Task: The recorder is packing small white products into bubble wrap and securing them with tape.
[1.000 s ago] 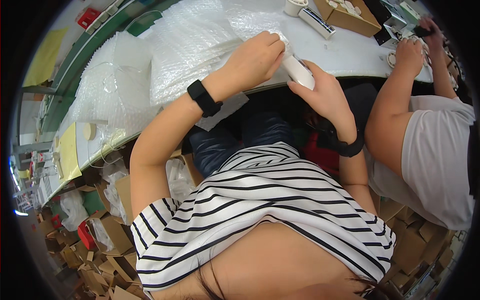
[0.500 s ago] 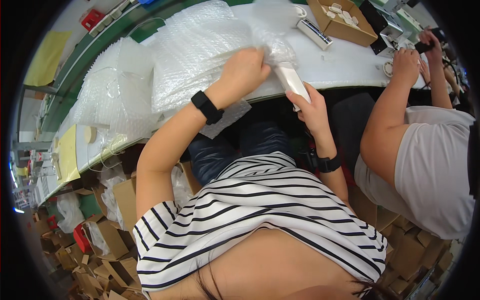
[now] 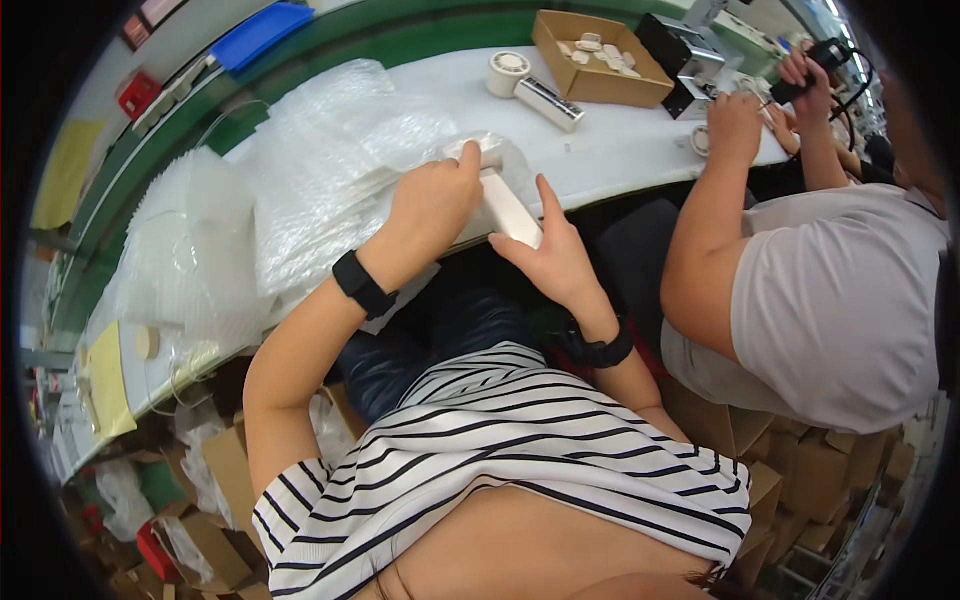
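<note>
- Curling nearly closed, the left hand (image 3: 437, 205) appears to pinch a clear bubble bag (image 3: 508, 158) at its fingertips, though the tips are partly hidden.
- The right hand (image 3: 550, 255) is spread, thumb against the near end of a long white piece (image 3: 511, 211) and index finger extended; whether hidden fingers grip underneath cannot be told.
- The white piece lies slanted between both hands, its far end at the bubble bag.
- It could slip toward the person if the right hand's hold is loose, since its near end seems to overhang the front edge of the surface (image 3: 625, 140).
- The film could snag or fold at the piece's end if the bag's mouth is narrow.
- Stacked bubble bags (image 3: 330, 150) crowd the left hand's side.
- Beyond the hands, a round white unit (image 3: 508, 66) and a cylinder (image 3: 548, 104) limit reach; a bare strip opens rightward, up to a co-worker's arm (image 3: 703, 235).
</note>
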`<state>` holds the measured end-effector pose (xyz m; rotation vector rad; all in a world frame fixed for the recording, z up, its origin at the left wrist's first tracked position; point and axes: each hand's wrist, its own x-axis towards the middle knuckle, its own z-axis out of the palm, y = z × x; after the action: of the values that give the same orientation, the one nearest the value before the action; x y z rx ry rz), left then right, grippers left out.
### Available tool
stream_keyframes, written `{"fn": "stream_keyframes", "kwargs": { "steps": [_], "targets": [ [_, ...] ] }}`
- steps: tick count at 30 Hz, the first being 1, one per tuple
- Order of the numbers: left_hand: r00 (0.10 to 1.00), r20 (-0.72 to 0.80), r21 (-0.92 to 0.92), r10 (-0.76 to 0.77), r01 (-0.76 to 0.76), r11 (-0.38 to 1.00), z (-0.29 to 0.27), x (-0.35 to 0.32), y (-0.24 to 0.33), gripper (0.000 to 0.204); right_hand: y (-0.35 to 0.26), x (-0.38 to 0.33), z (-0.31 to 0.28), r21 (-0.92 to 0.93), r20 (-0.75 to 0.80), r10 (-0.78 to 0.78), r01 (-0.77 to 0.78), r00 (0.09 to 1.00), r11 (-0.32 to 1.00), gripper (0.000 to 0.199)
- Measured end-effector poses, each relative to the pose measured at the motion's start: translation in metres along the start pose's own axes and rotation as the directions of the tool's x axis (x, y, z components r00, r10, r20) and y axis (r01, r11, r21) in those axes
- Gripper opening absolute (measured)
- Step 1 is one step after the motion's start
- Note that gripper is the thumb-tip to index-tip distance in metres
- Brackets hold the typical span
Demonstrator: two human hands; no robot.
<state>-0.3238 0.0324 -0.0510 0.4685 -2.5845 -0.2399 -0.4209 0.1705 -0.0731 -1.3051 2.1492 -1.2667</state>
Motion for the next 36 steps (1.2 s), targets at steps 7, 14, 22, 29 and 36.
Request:
{"fn": "stream_keyframes", "kwargs": {
  "steps": [7,14,22,29,36],
  "targets": [
    [0.925,-0.129,-0.061,0.357,-0.367,0.928,-0.01,-0.001,0.012,0.019,0.002,0.006,-0.001,0.336,0.012,0.075,-0.074,0.997,0.939,0.087],
    [1.0,0.012,0.001,0.015,-0.015,1.0,-0.038,0.0,0.023,0.021,-0.015,0.002,-0.003,0.278,-0.031,-0.071,0.076,0.997,0.957,0.084],
    [0.892,-0.124,-0.078,0.435,-0.445,0.892,-0.03,-0.008,0.024,0.016,-0.008,0.008,0.011,0.075,-0.027,-0.22,0.222,0.975,0.972,0.084],
    [0.966,-0.222,0.045,0.134,-0.127,0.991,-0.053,-0.039,0.02,0.01,-0.027,0.007,-0.02,0.54,0.141,0.076,-0.14,0.987,0.83,0.031],
    [1.0,-0.014,-0.358,-0.018,0.012,0.934,-0.095,-0.064,0.041,0.021,-0.054,-0.018,-0.036,0.649,0.293,0.016,-0.211,0.956,0.73,0.019]
  ]
}}
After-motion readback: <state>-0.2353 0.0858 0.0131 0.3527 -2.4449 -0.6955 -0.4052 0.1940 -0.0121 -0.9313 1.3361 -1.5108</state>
